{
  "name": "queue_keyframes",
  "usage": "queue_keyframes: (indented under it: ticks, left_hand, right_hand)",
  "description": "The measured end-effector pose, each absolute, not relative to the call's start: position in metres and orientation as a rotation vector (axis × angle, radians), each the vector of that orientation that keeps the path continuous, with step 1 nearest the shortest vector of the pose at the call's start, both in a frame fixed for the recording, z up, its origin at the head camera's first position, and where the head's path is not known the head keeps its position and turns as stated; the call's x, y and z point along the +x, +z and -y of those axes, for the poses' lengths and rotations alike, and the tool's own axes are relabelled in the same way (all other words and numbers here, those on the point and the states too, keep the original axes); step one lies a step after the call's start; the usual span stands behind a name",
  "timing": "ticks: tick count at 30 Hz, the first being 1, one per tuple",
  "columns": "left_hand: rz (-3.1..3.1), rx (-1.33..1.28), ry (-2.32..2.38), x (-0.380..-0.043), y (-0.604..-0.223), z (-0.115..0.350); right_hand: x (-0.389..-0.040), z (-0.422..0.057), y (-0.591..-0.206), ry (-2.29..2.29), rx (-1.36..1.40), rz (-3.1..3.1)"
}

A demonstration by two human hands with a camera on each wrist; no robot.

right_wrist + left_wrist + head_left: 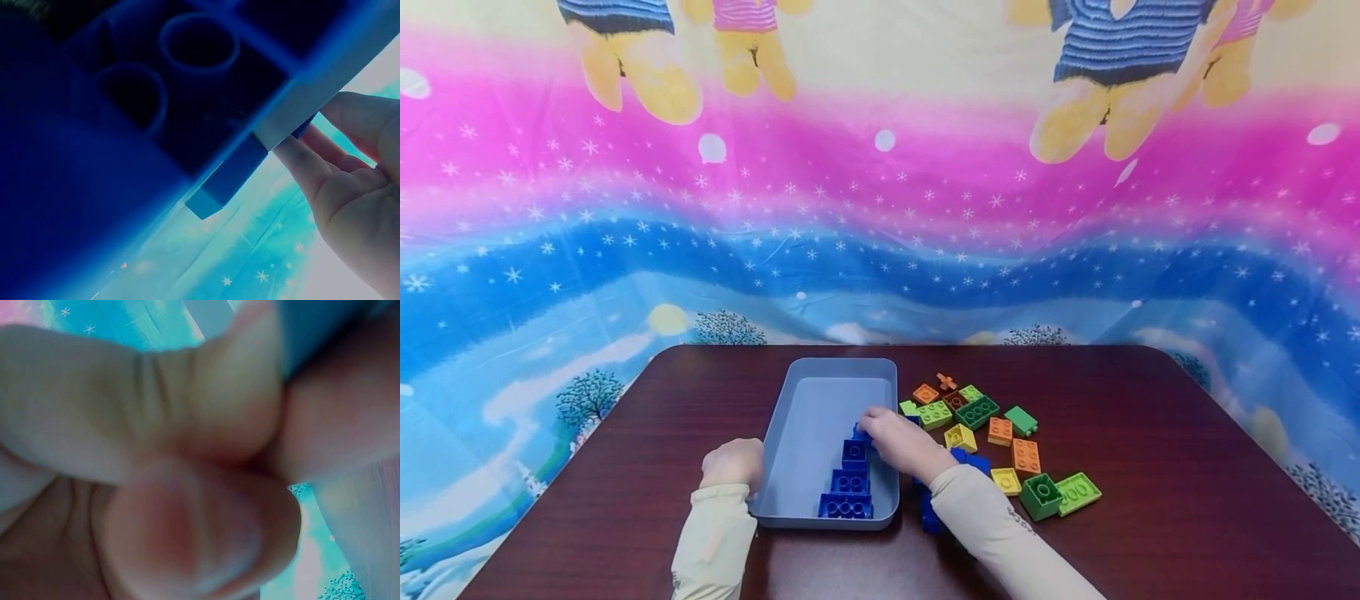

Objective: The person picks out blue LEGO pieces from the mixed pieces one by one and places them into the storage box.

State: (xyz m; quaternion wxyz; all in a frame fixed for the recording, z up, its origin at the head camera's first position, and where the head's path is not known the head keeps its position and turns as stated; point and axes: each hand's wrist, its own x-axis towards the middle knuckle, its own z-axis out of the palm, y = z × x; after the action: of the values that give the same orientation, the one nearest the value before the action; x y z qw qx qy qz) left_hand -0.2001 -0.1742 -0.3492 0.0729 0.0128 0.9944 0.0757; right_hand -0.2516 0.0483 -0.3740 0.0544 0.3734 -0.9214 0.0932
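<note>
A grey-blue tray (797, 425) lies on the table, and my left hand (733, 463) grips its left wall near the front corner. In the left wrist view, blurred curled fingers (181, 519) meet a strip of the tray's wall (312, 334). Over the tray's right side, my right hand (904, 442) pinches a small blue brick (857, 432), mostly hidden by the fingertips. Towards me, blue bricks stand in a row along the right wall: a small one (853, 453), a wider one (850, 482) and the widest (845, 506).
More blue bricks (930, 512) lie right of the tray, partly under my right forearm. Beyond them are scattered green bricks (977, 411), orange bricks (1026, 457) and yellow bricks (960, 437). A patterned cloth (880, 233) hangs behind the dark table (1150, 433).
</note>
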Motion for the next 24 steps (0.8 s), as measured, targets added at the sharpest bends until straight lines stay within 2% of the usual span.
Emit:
queue_keyframes:
  ticks: [24]
  left_hand:
    - [-2.973, 0.033, 0.207, -0.2005, -0.3486, 0.1733]
  right_hand:
    - [-0.2505, -0.0473, -0.3755, 0.213, 1.163, 2.820]
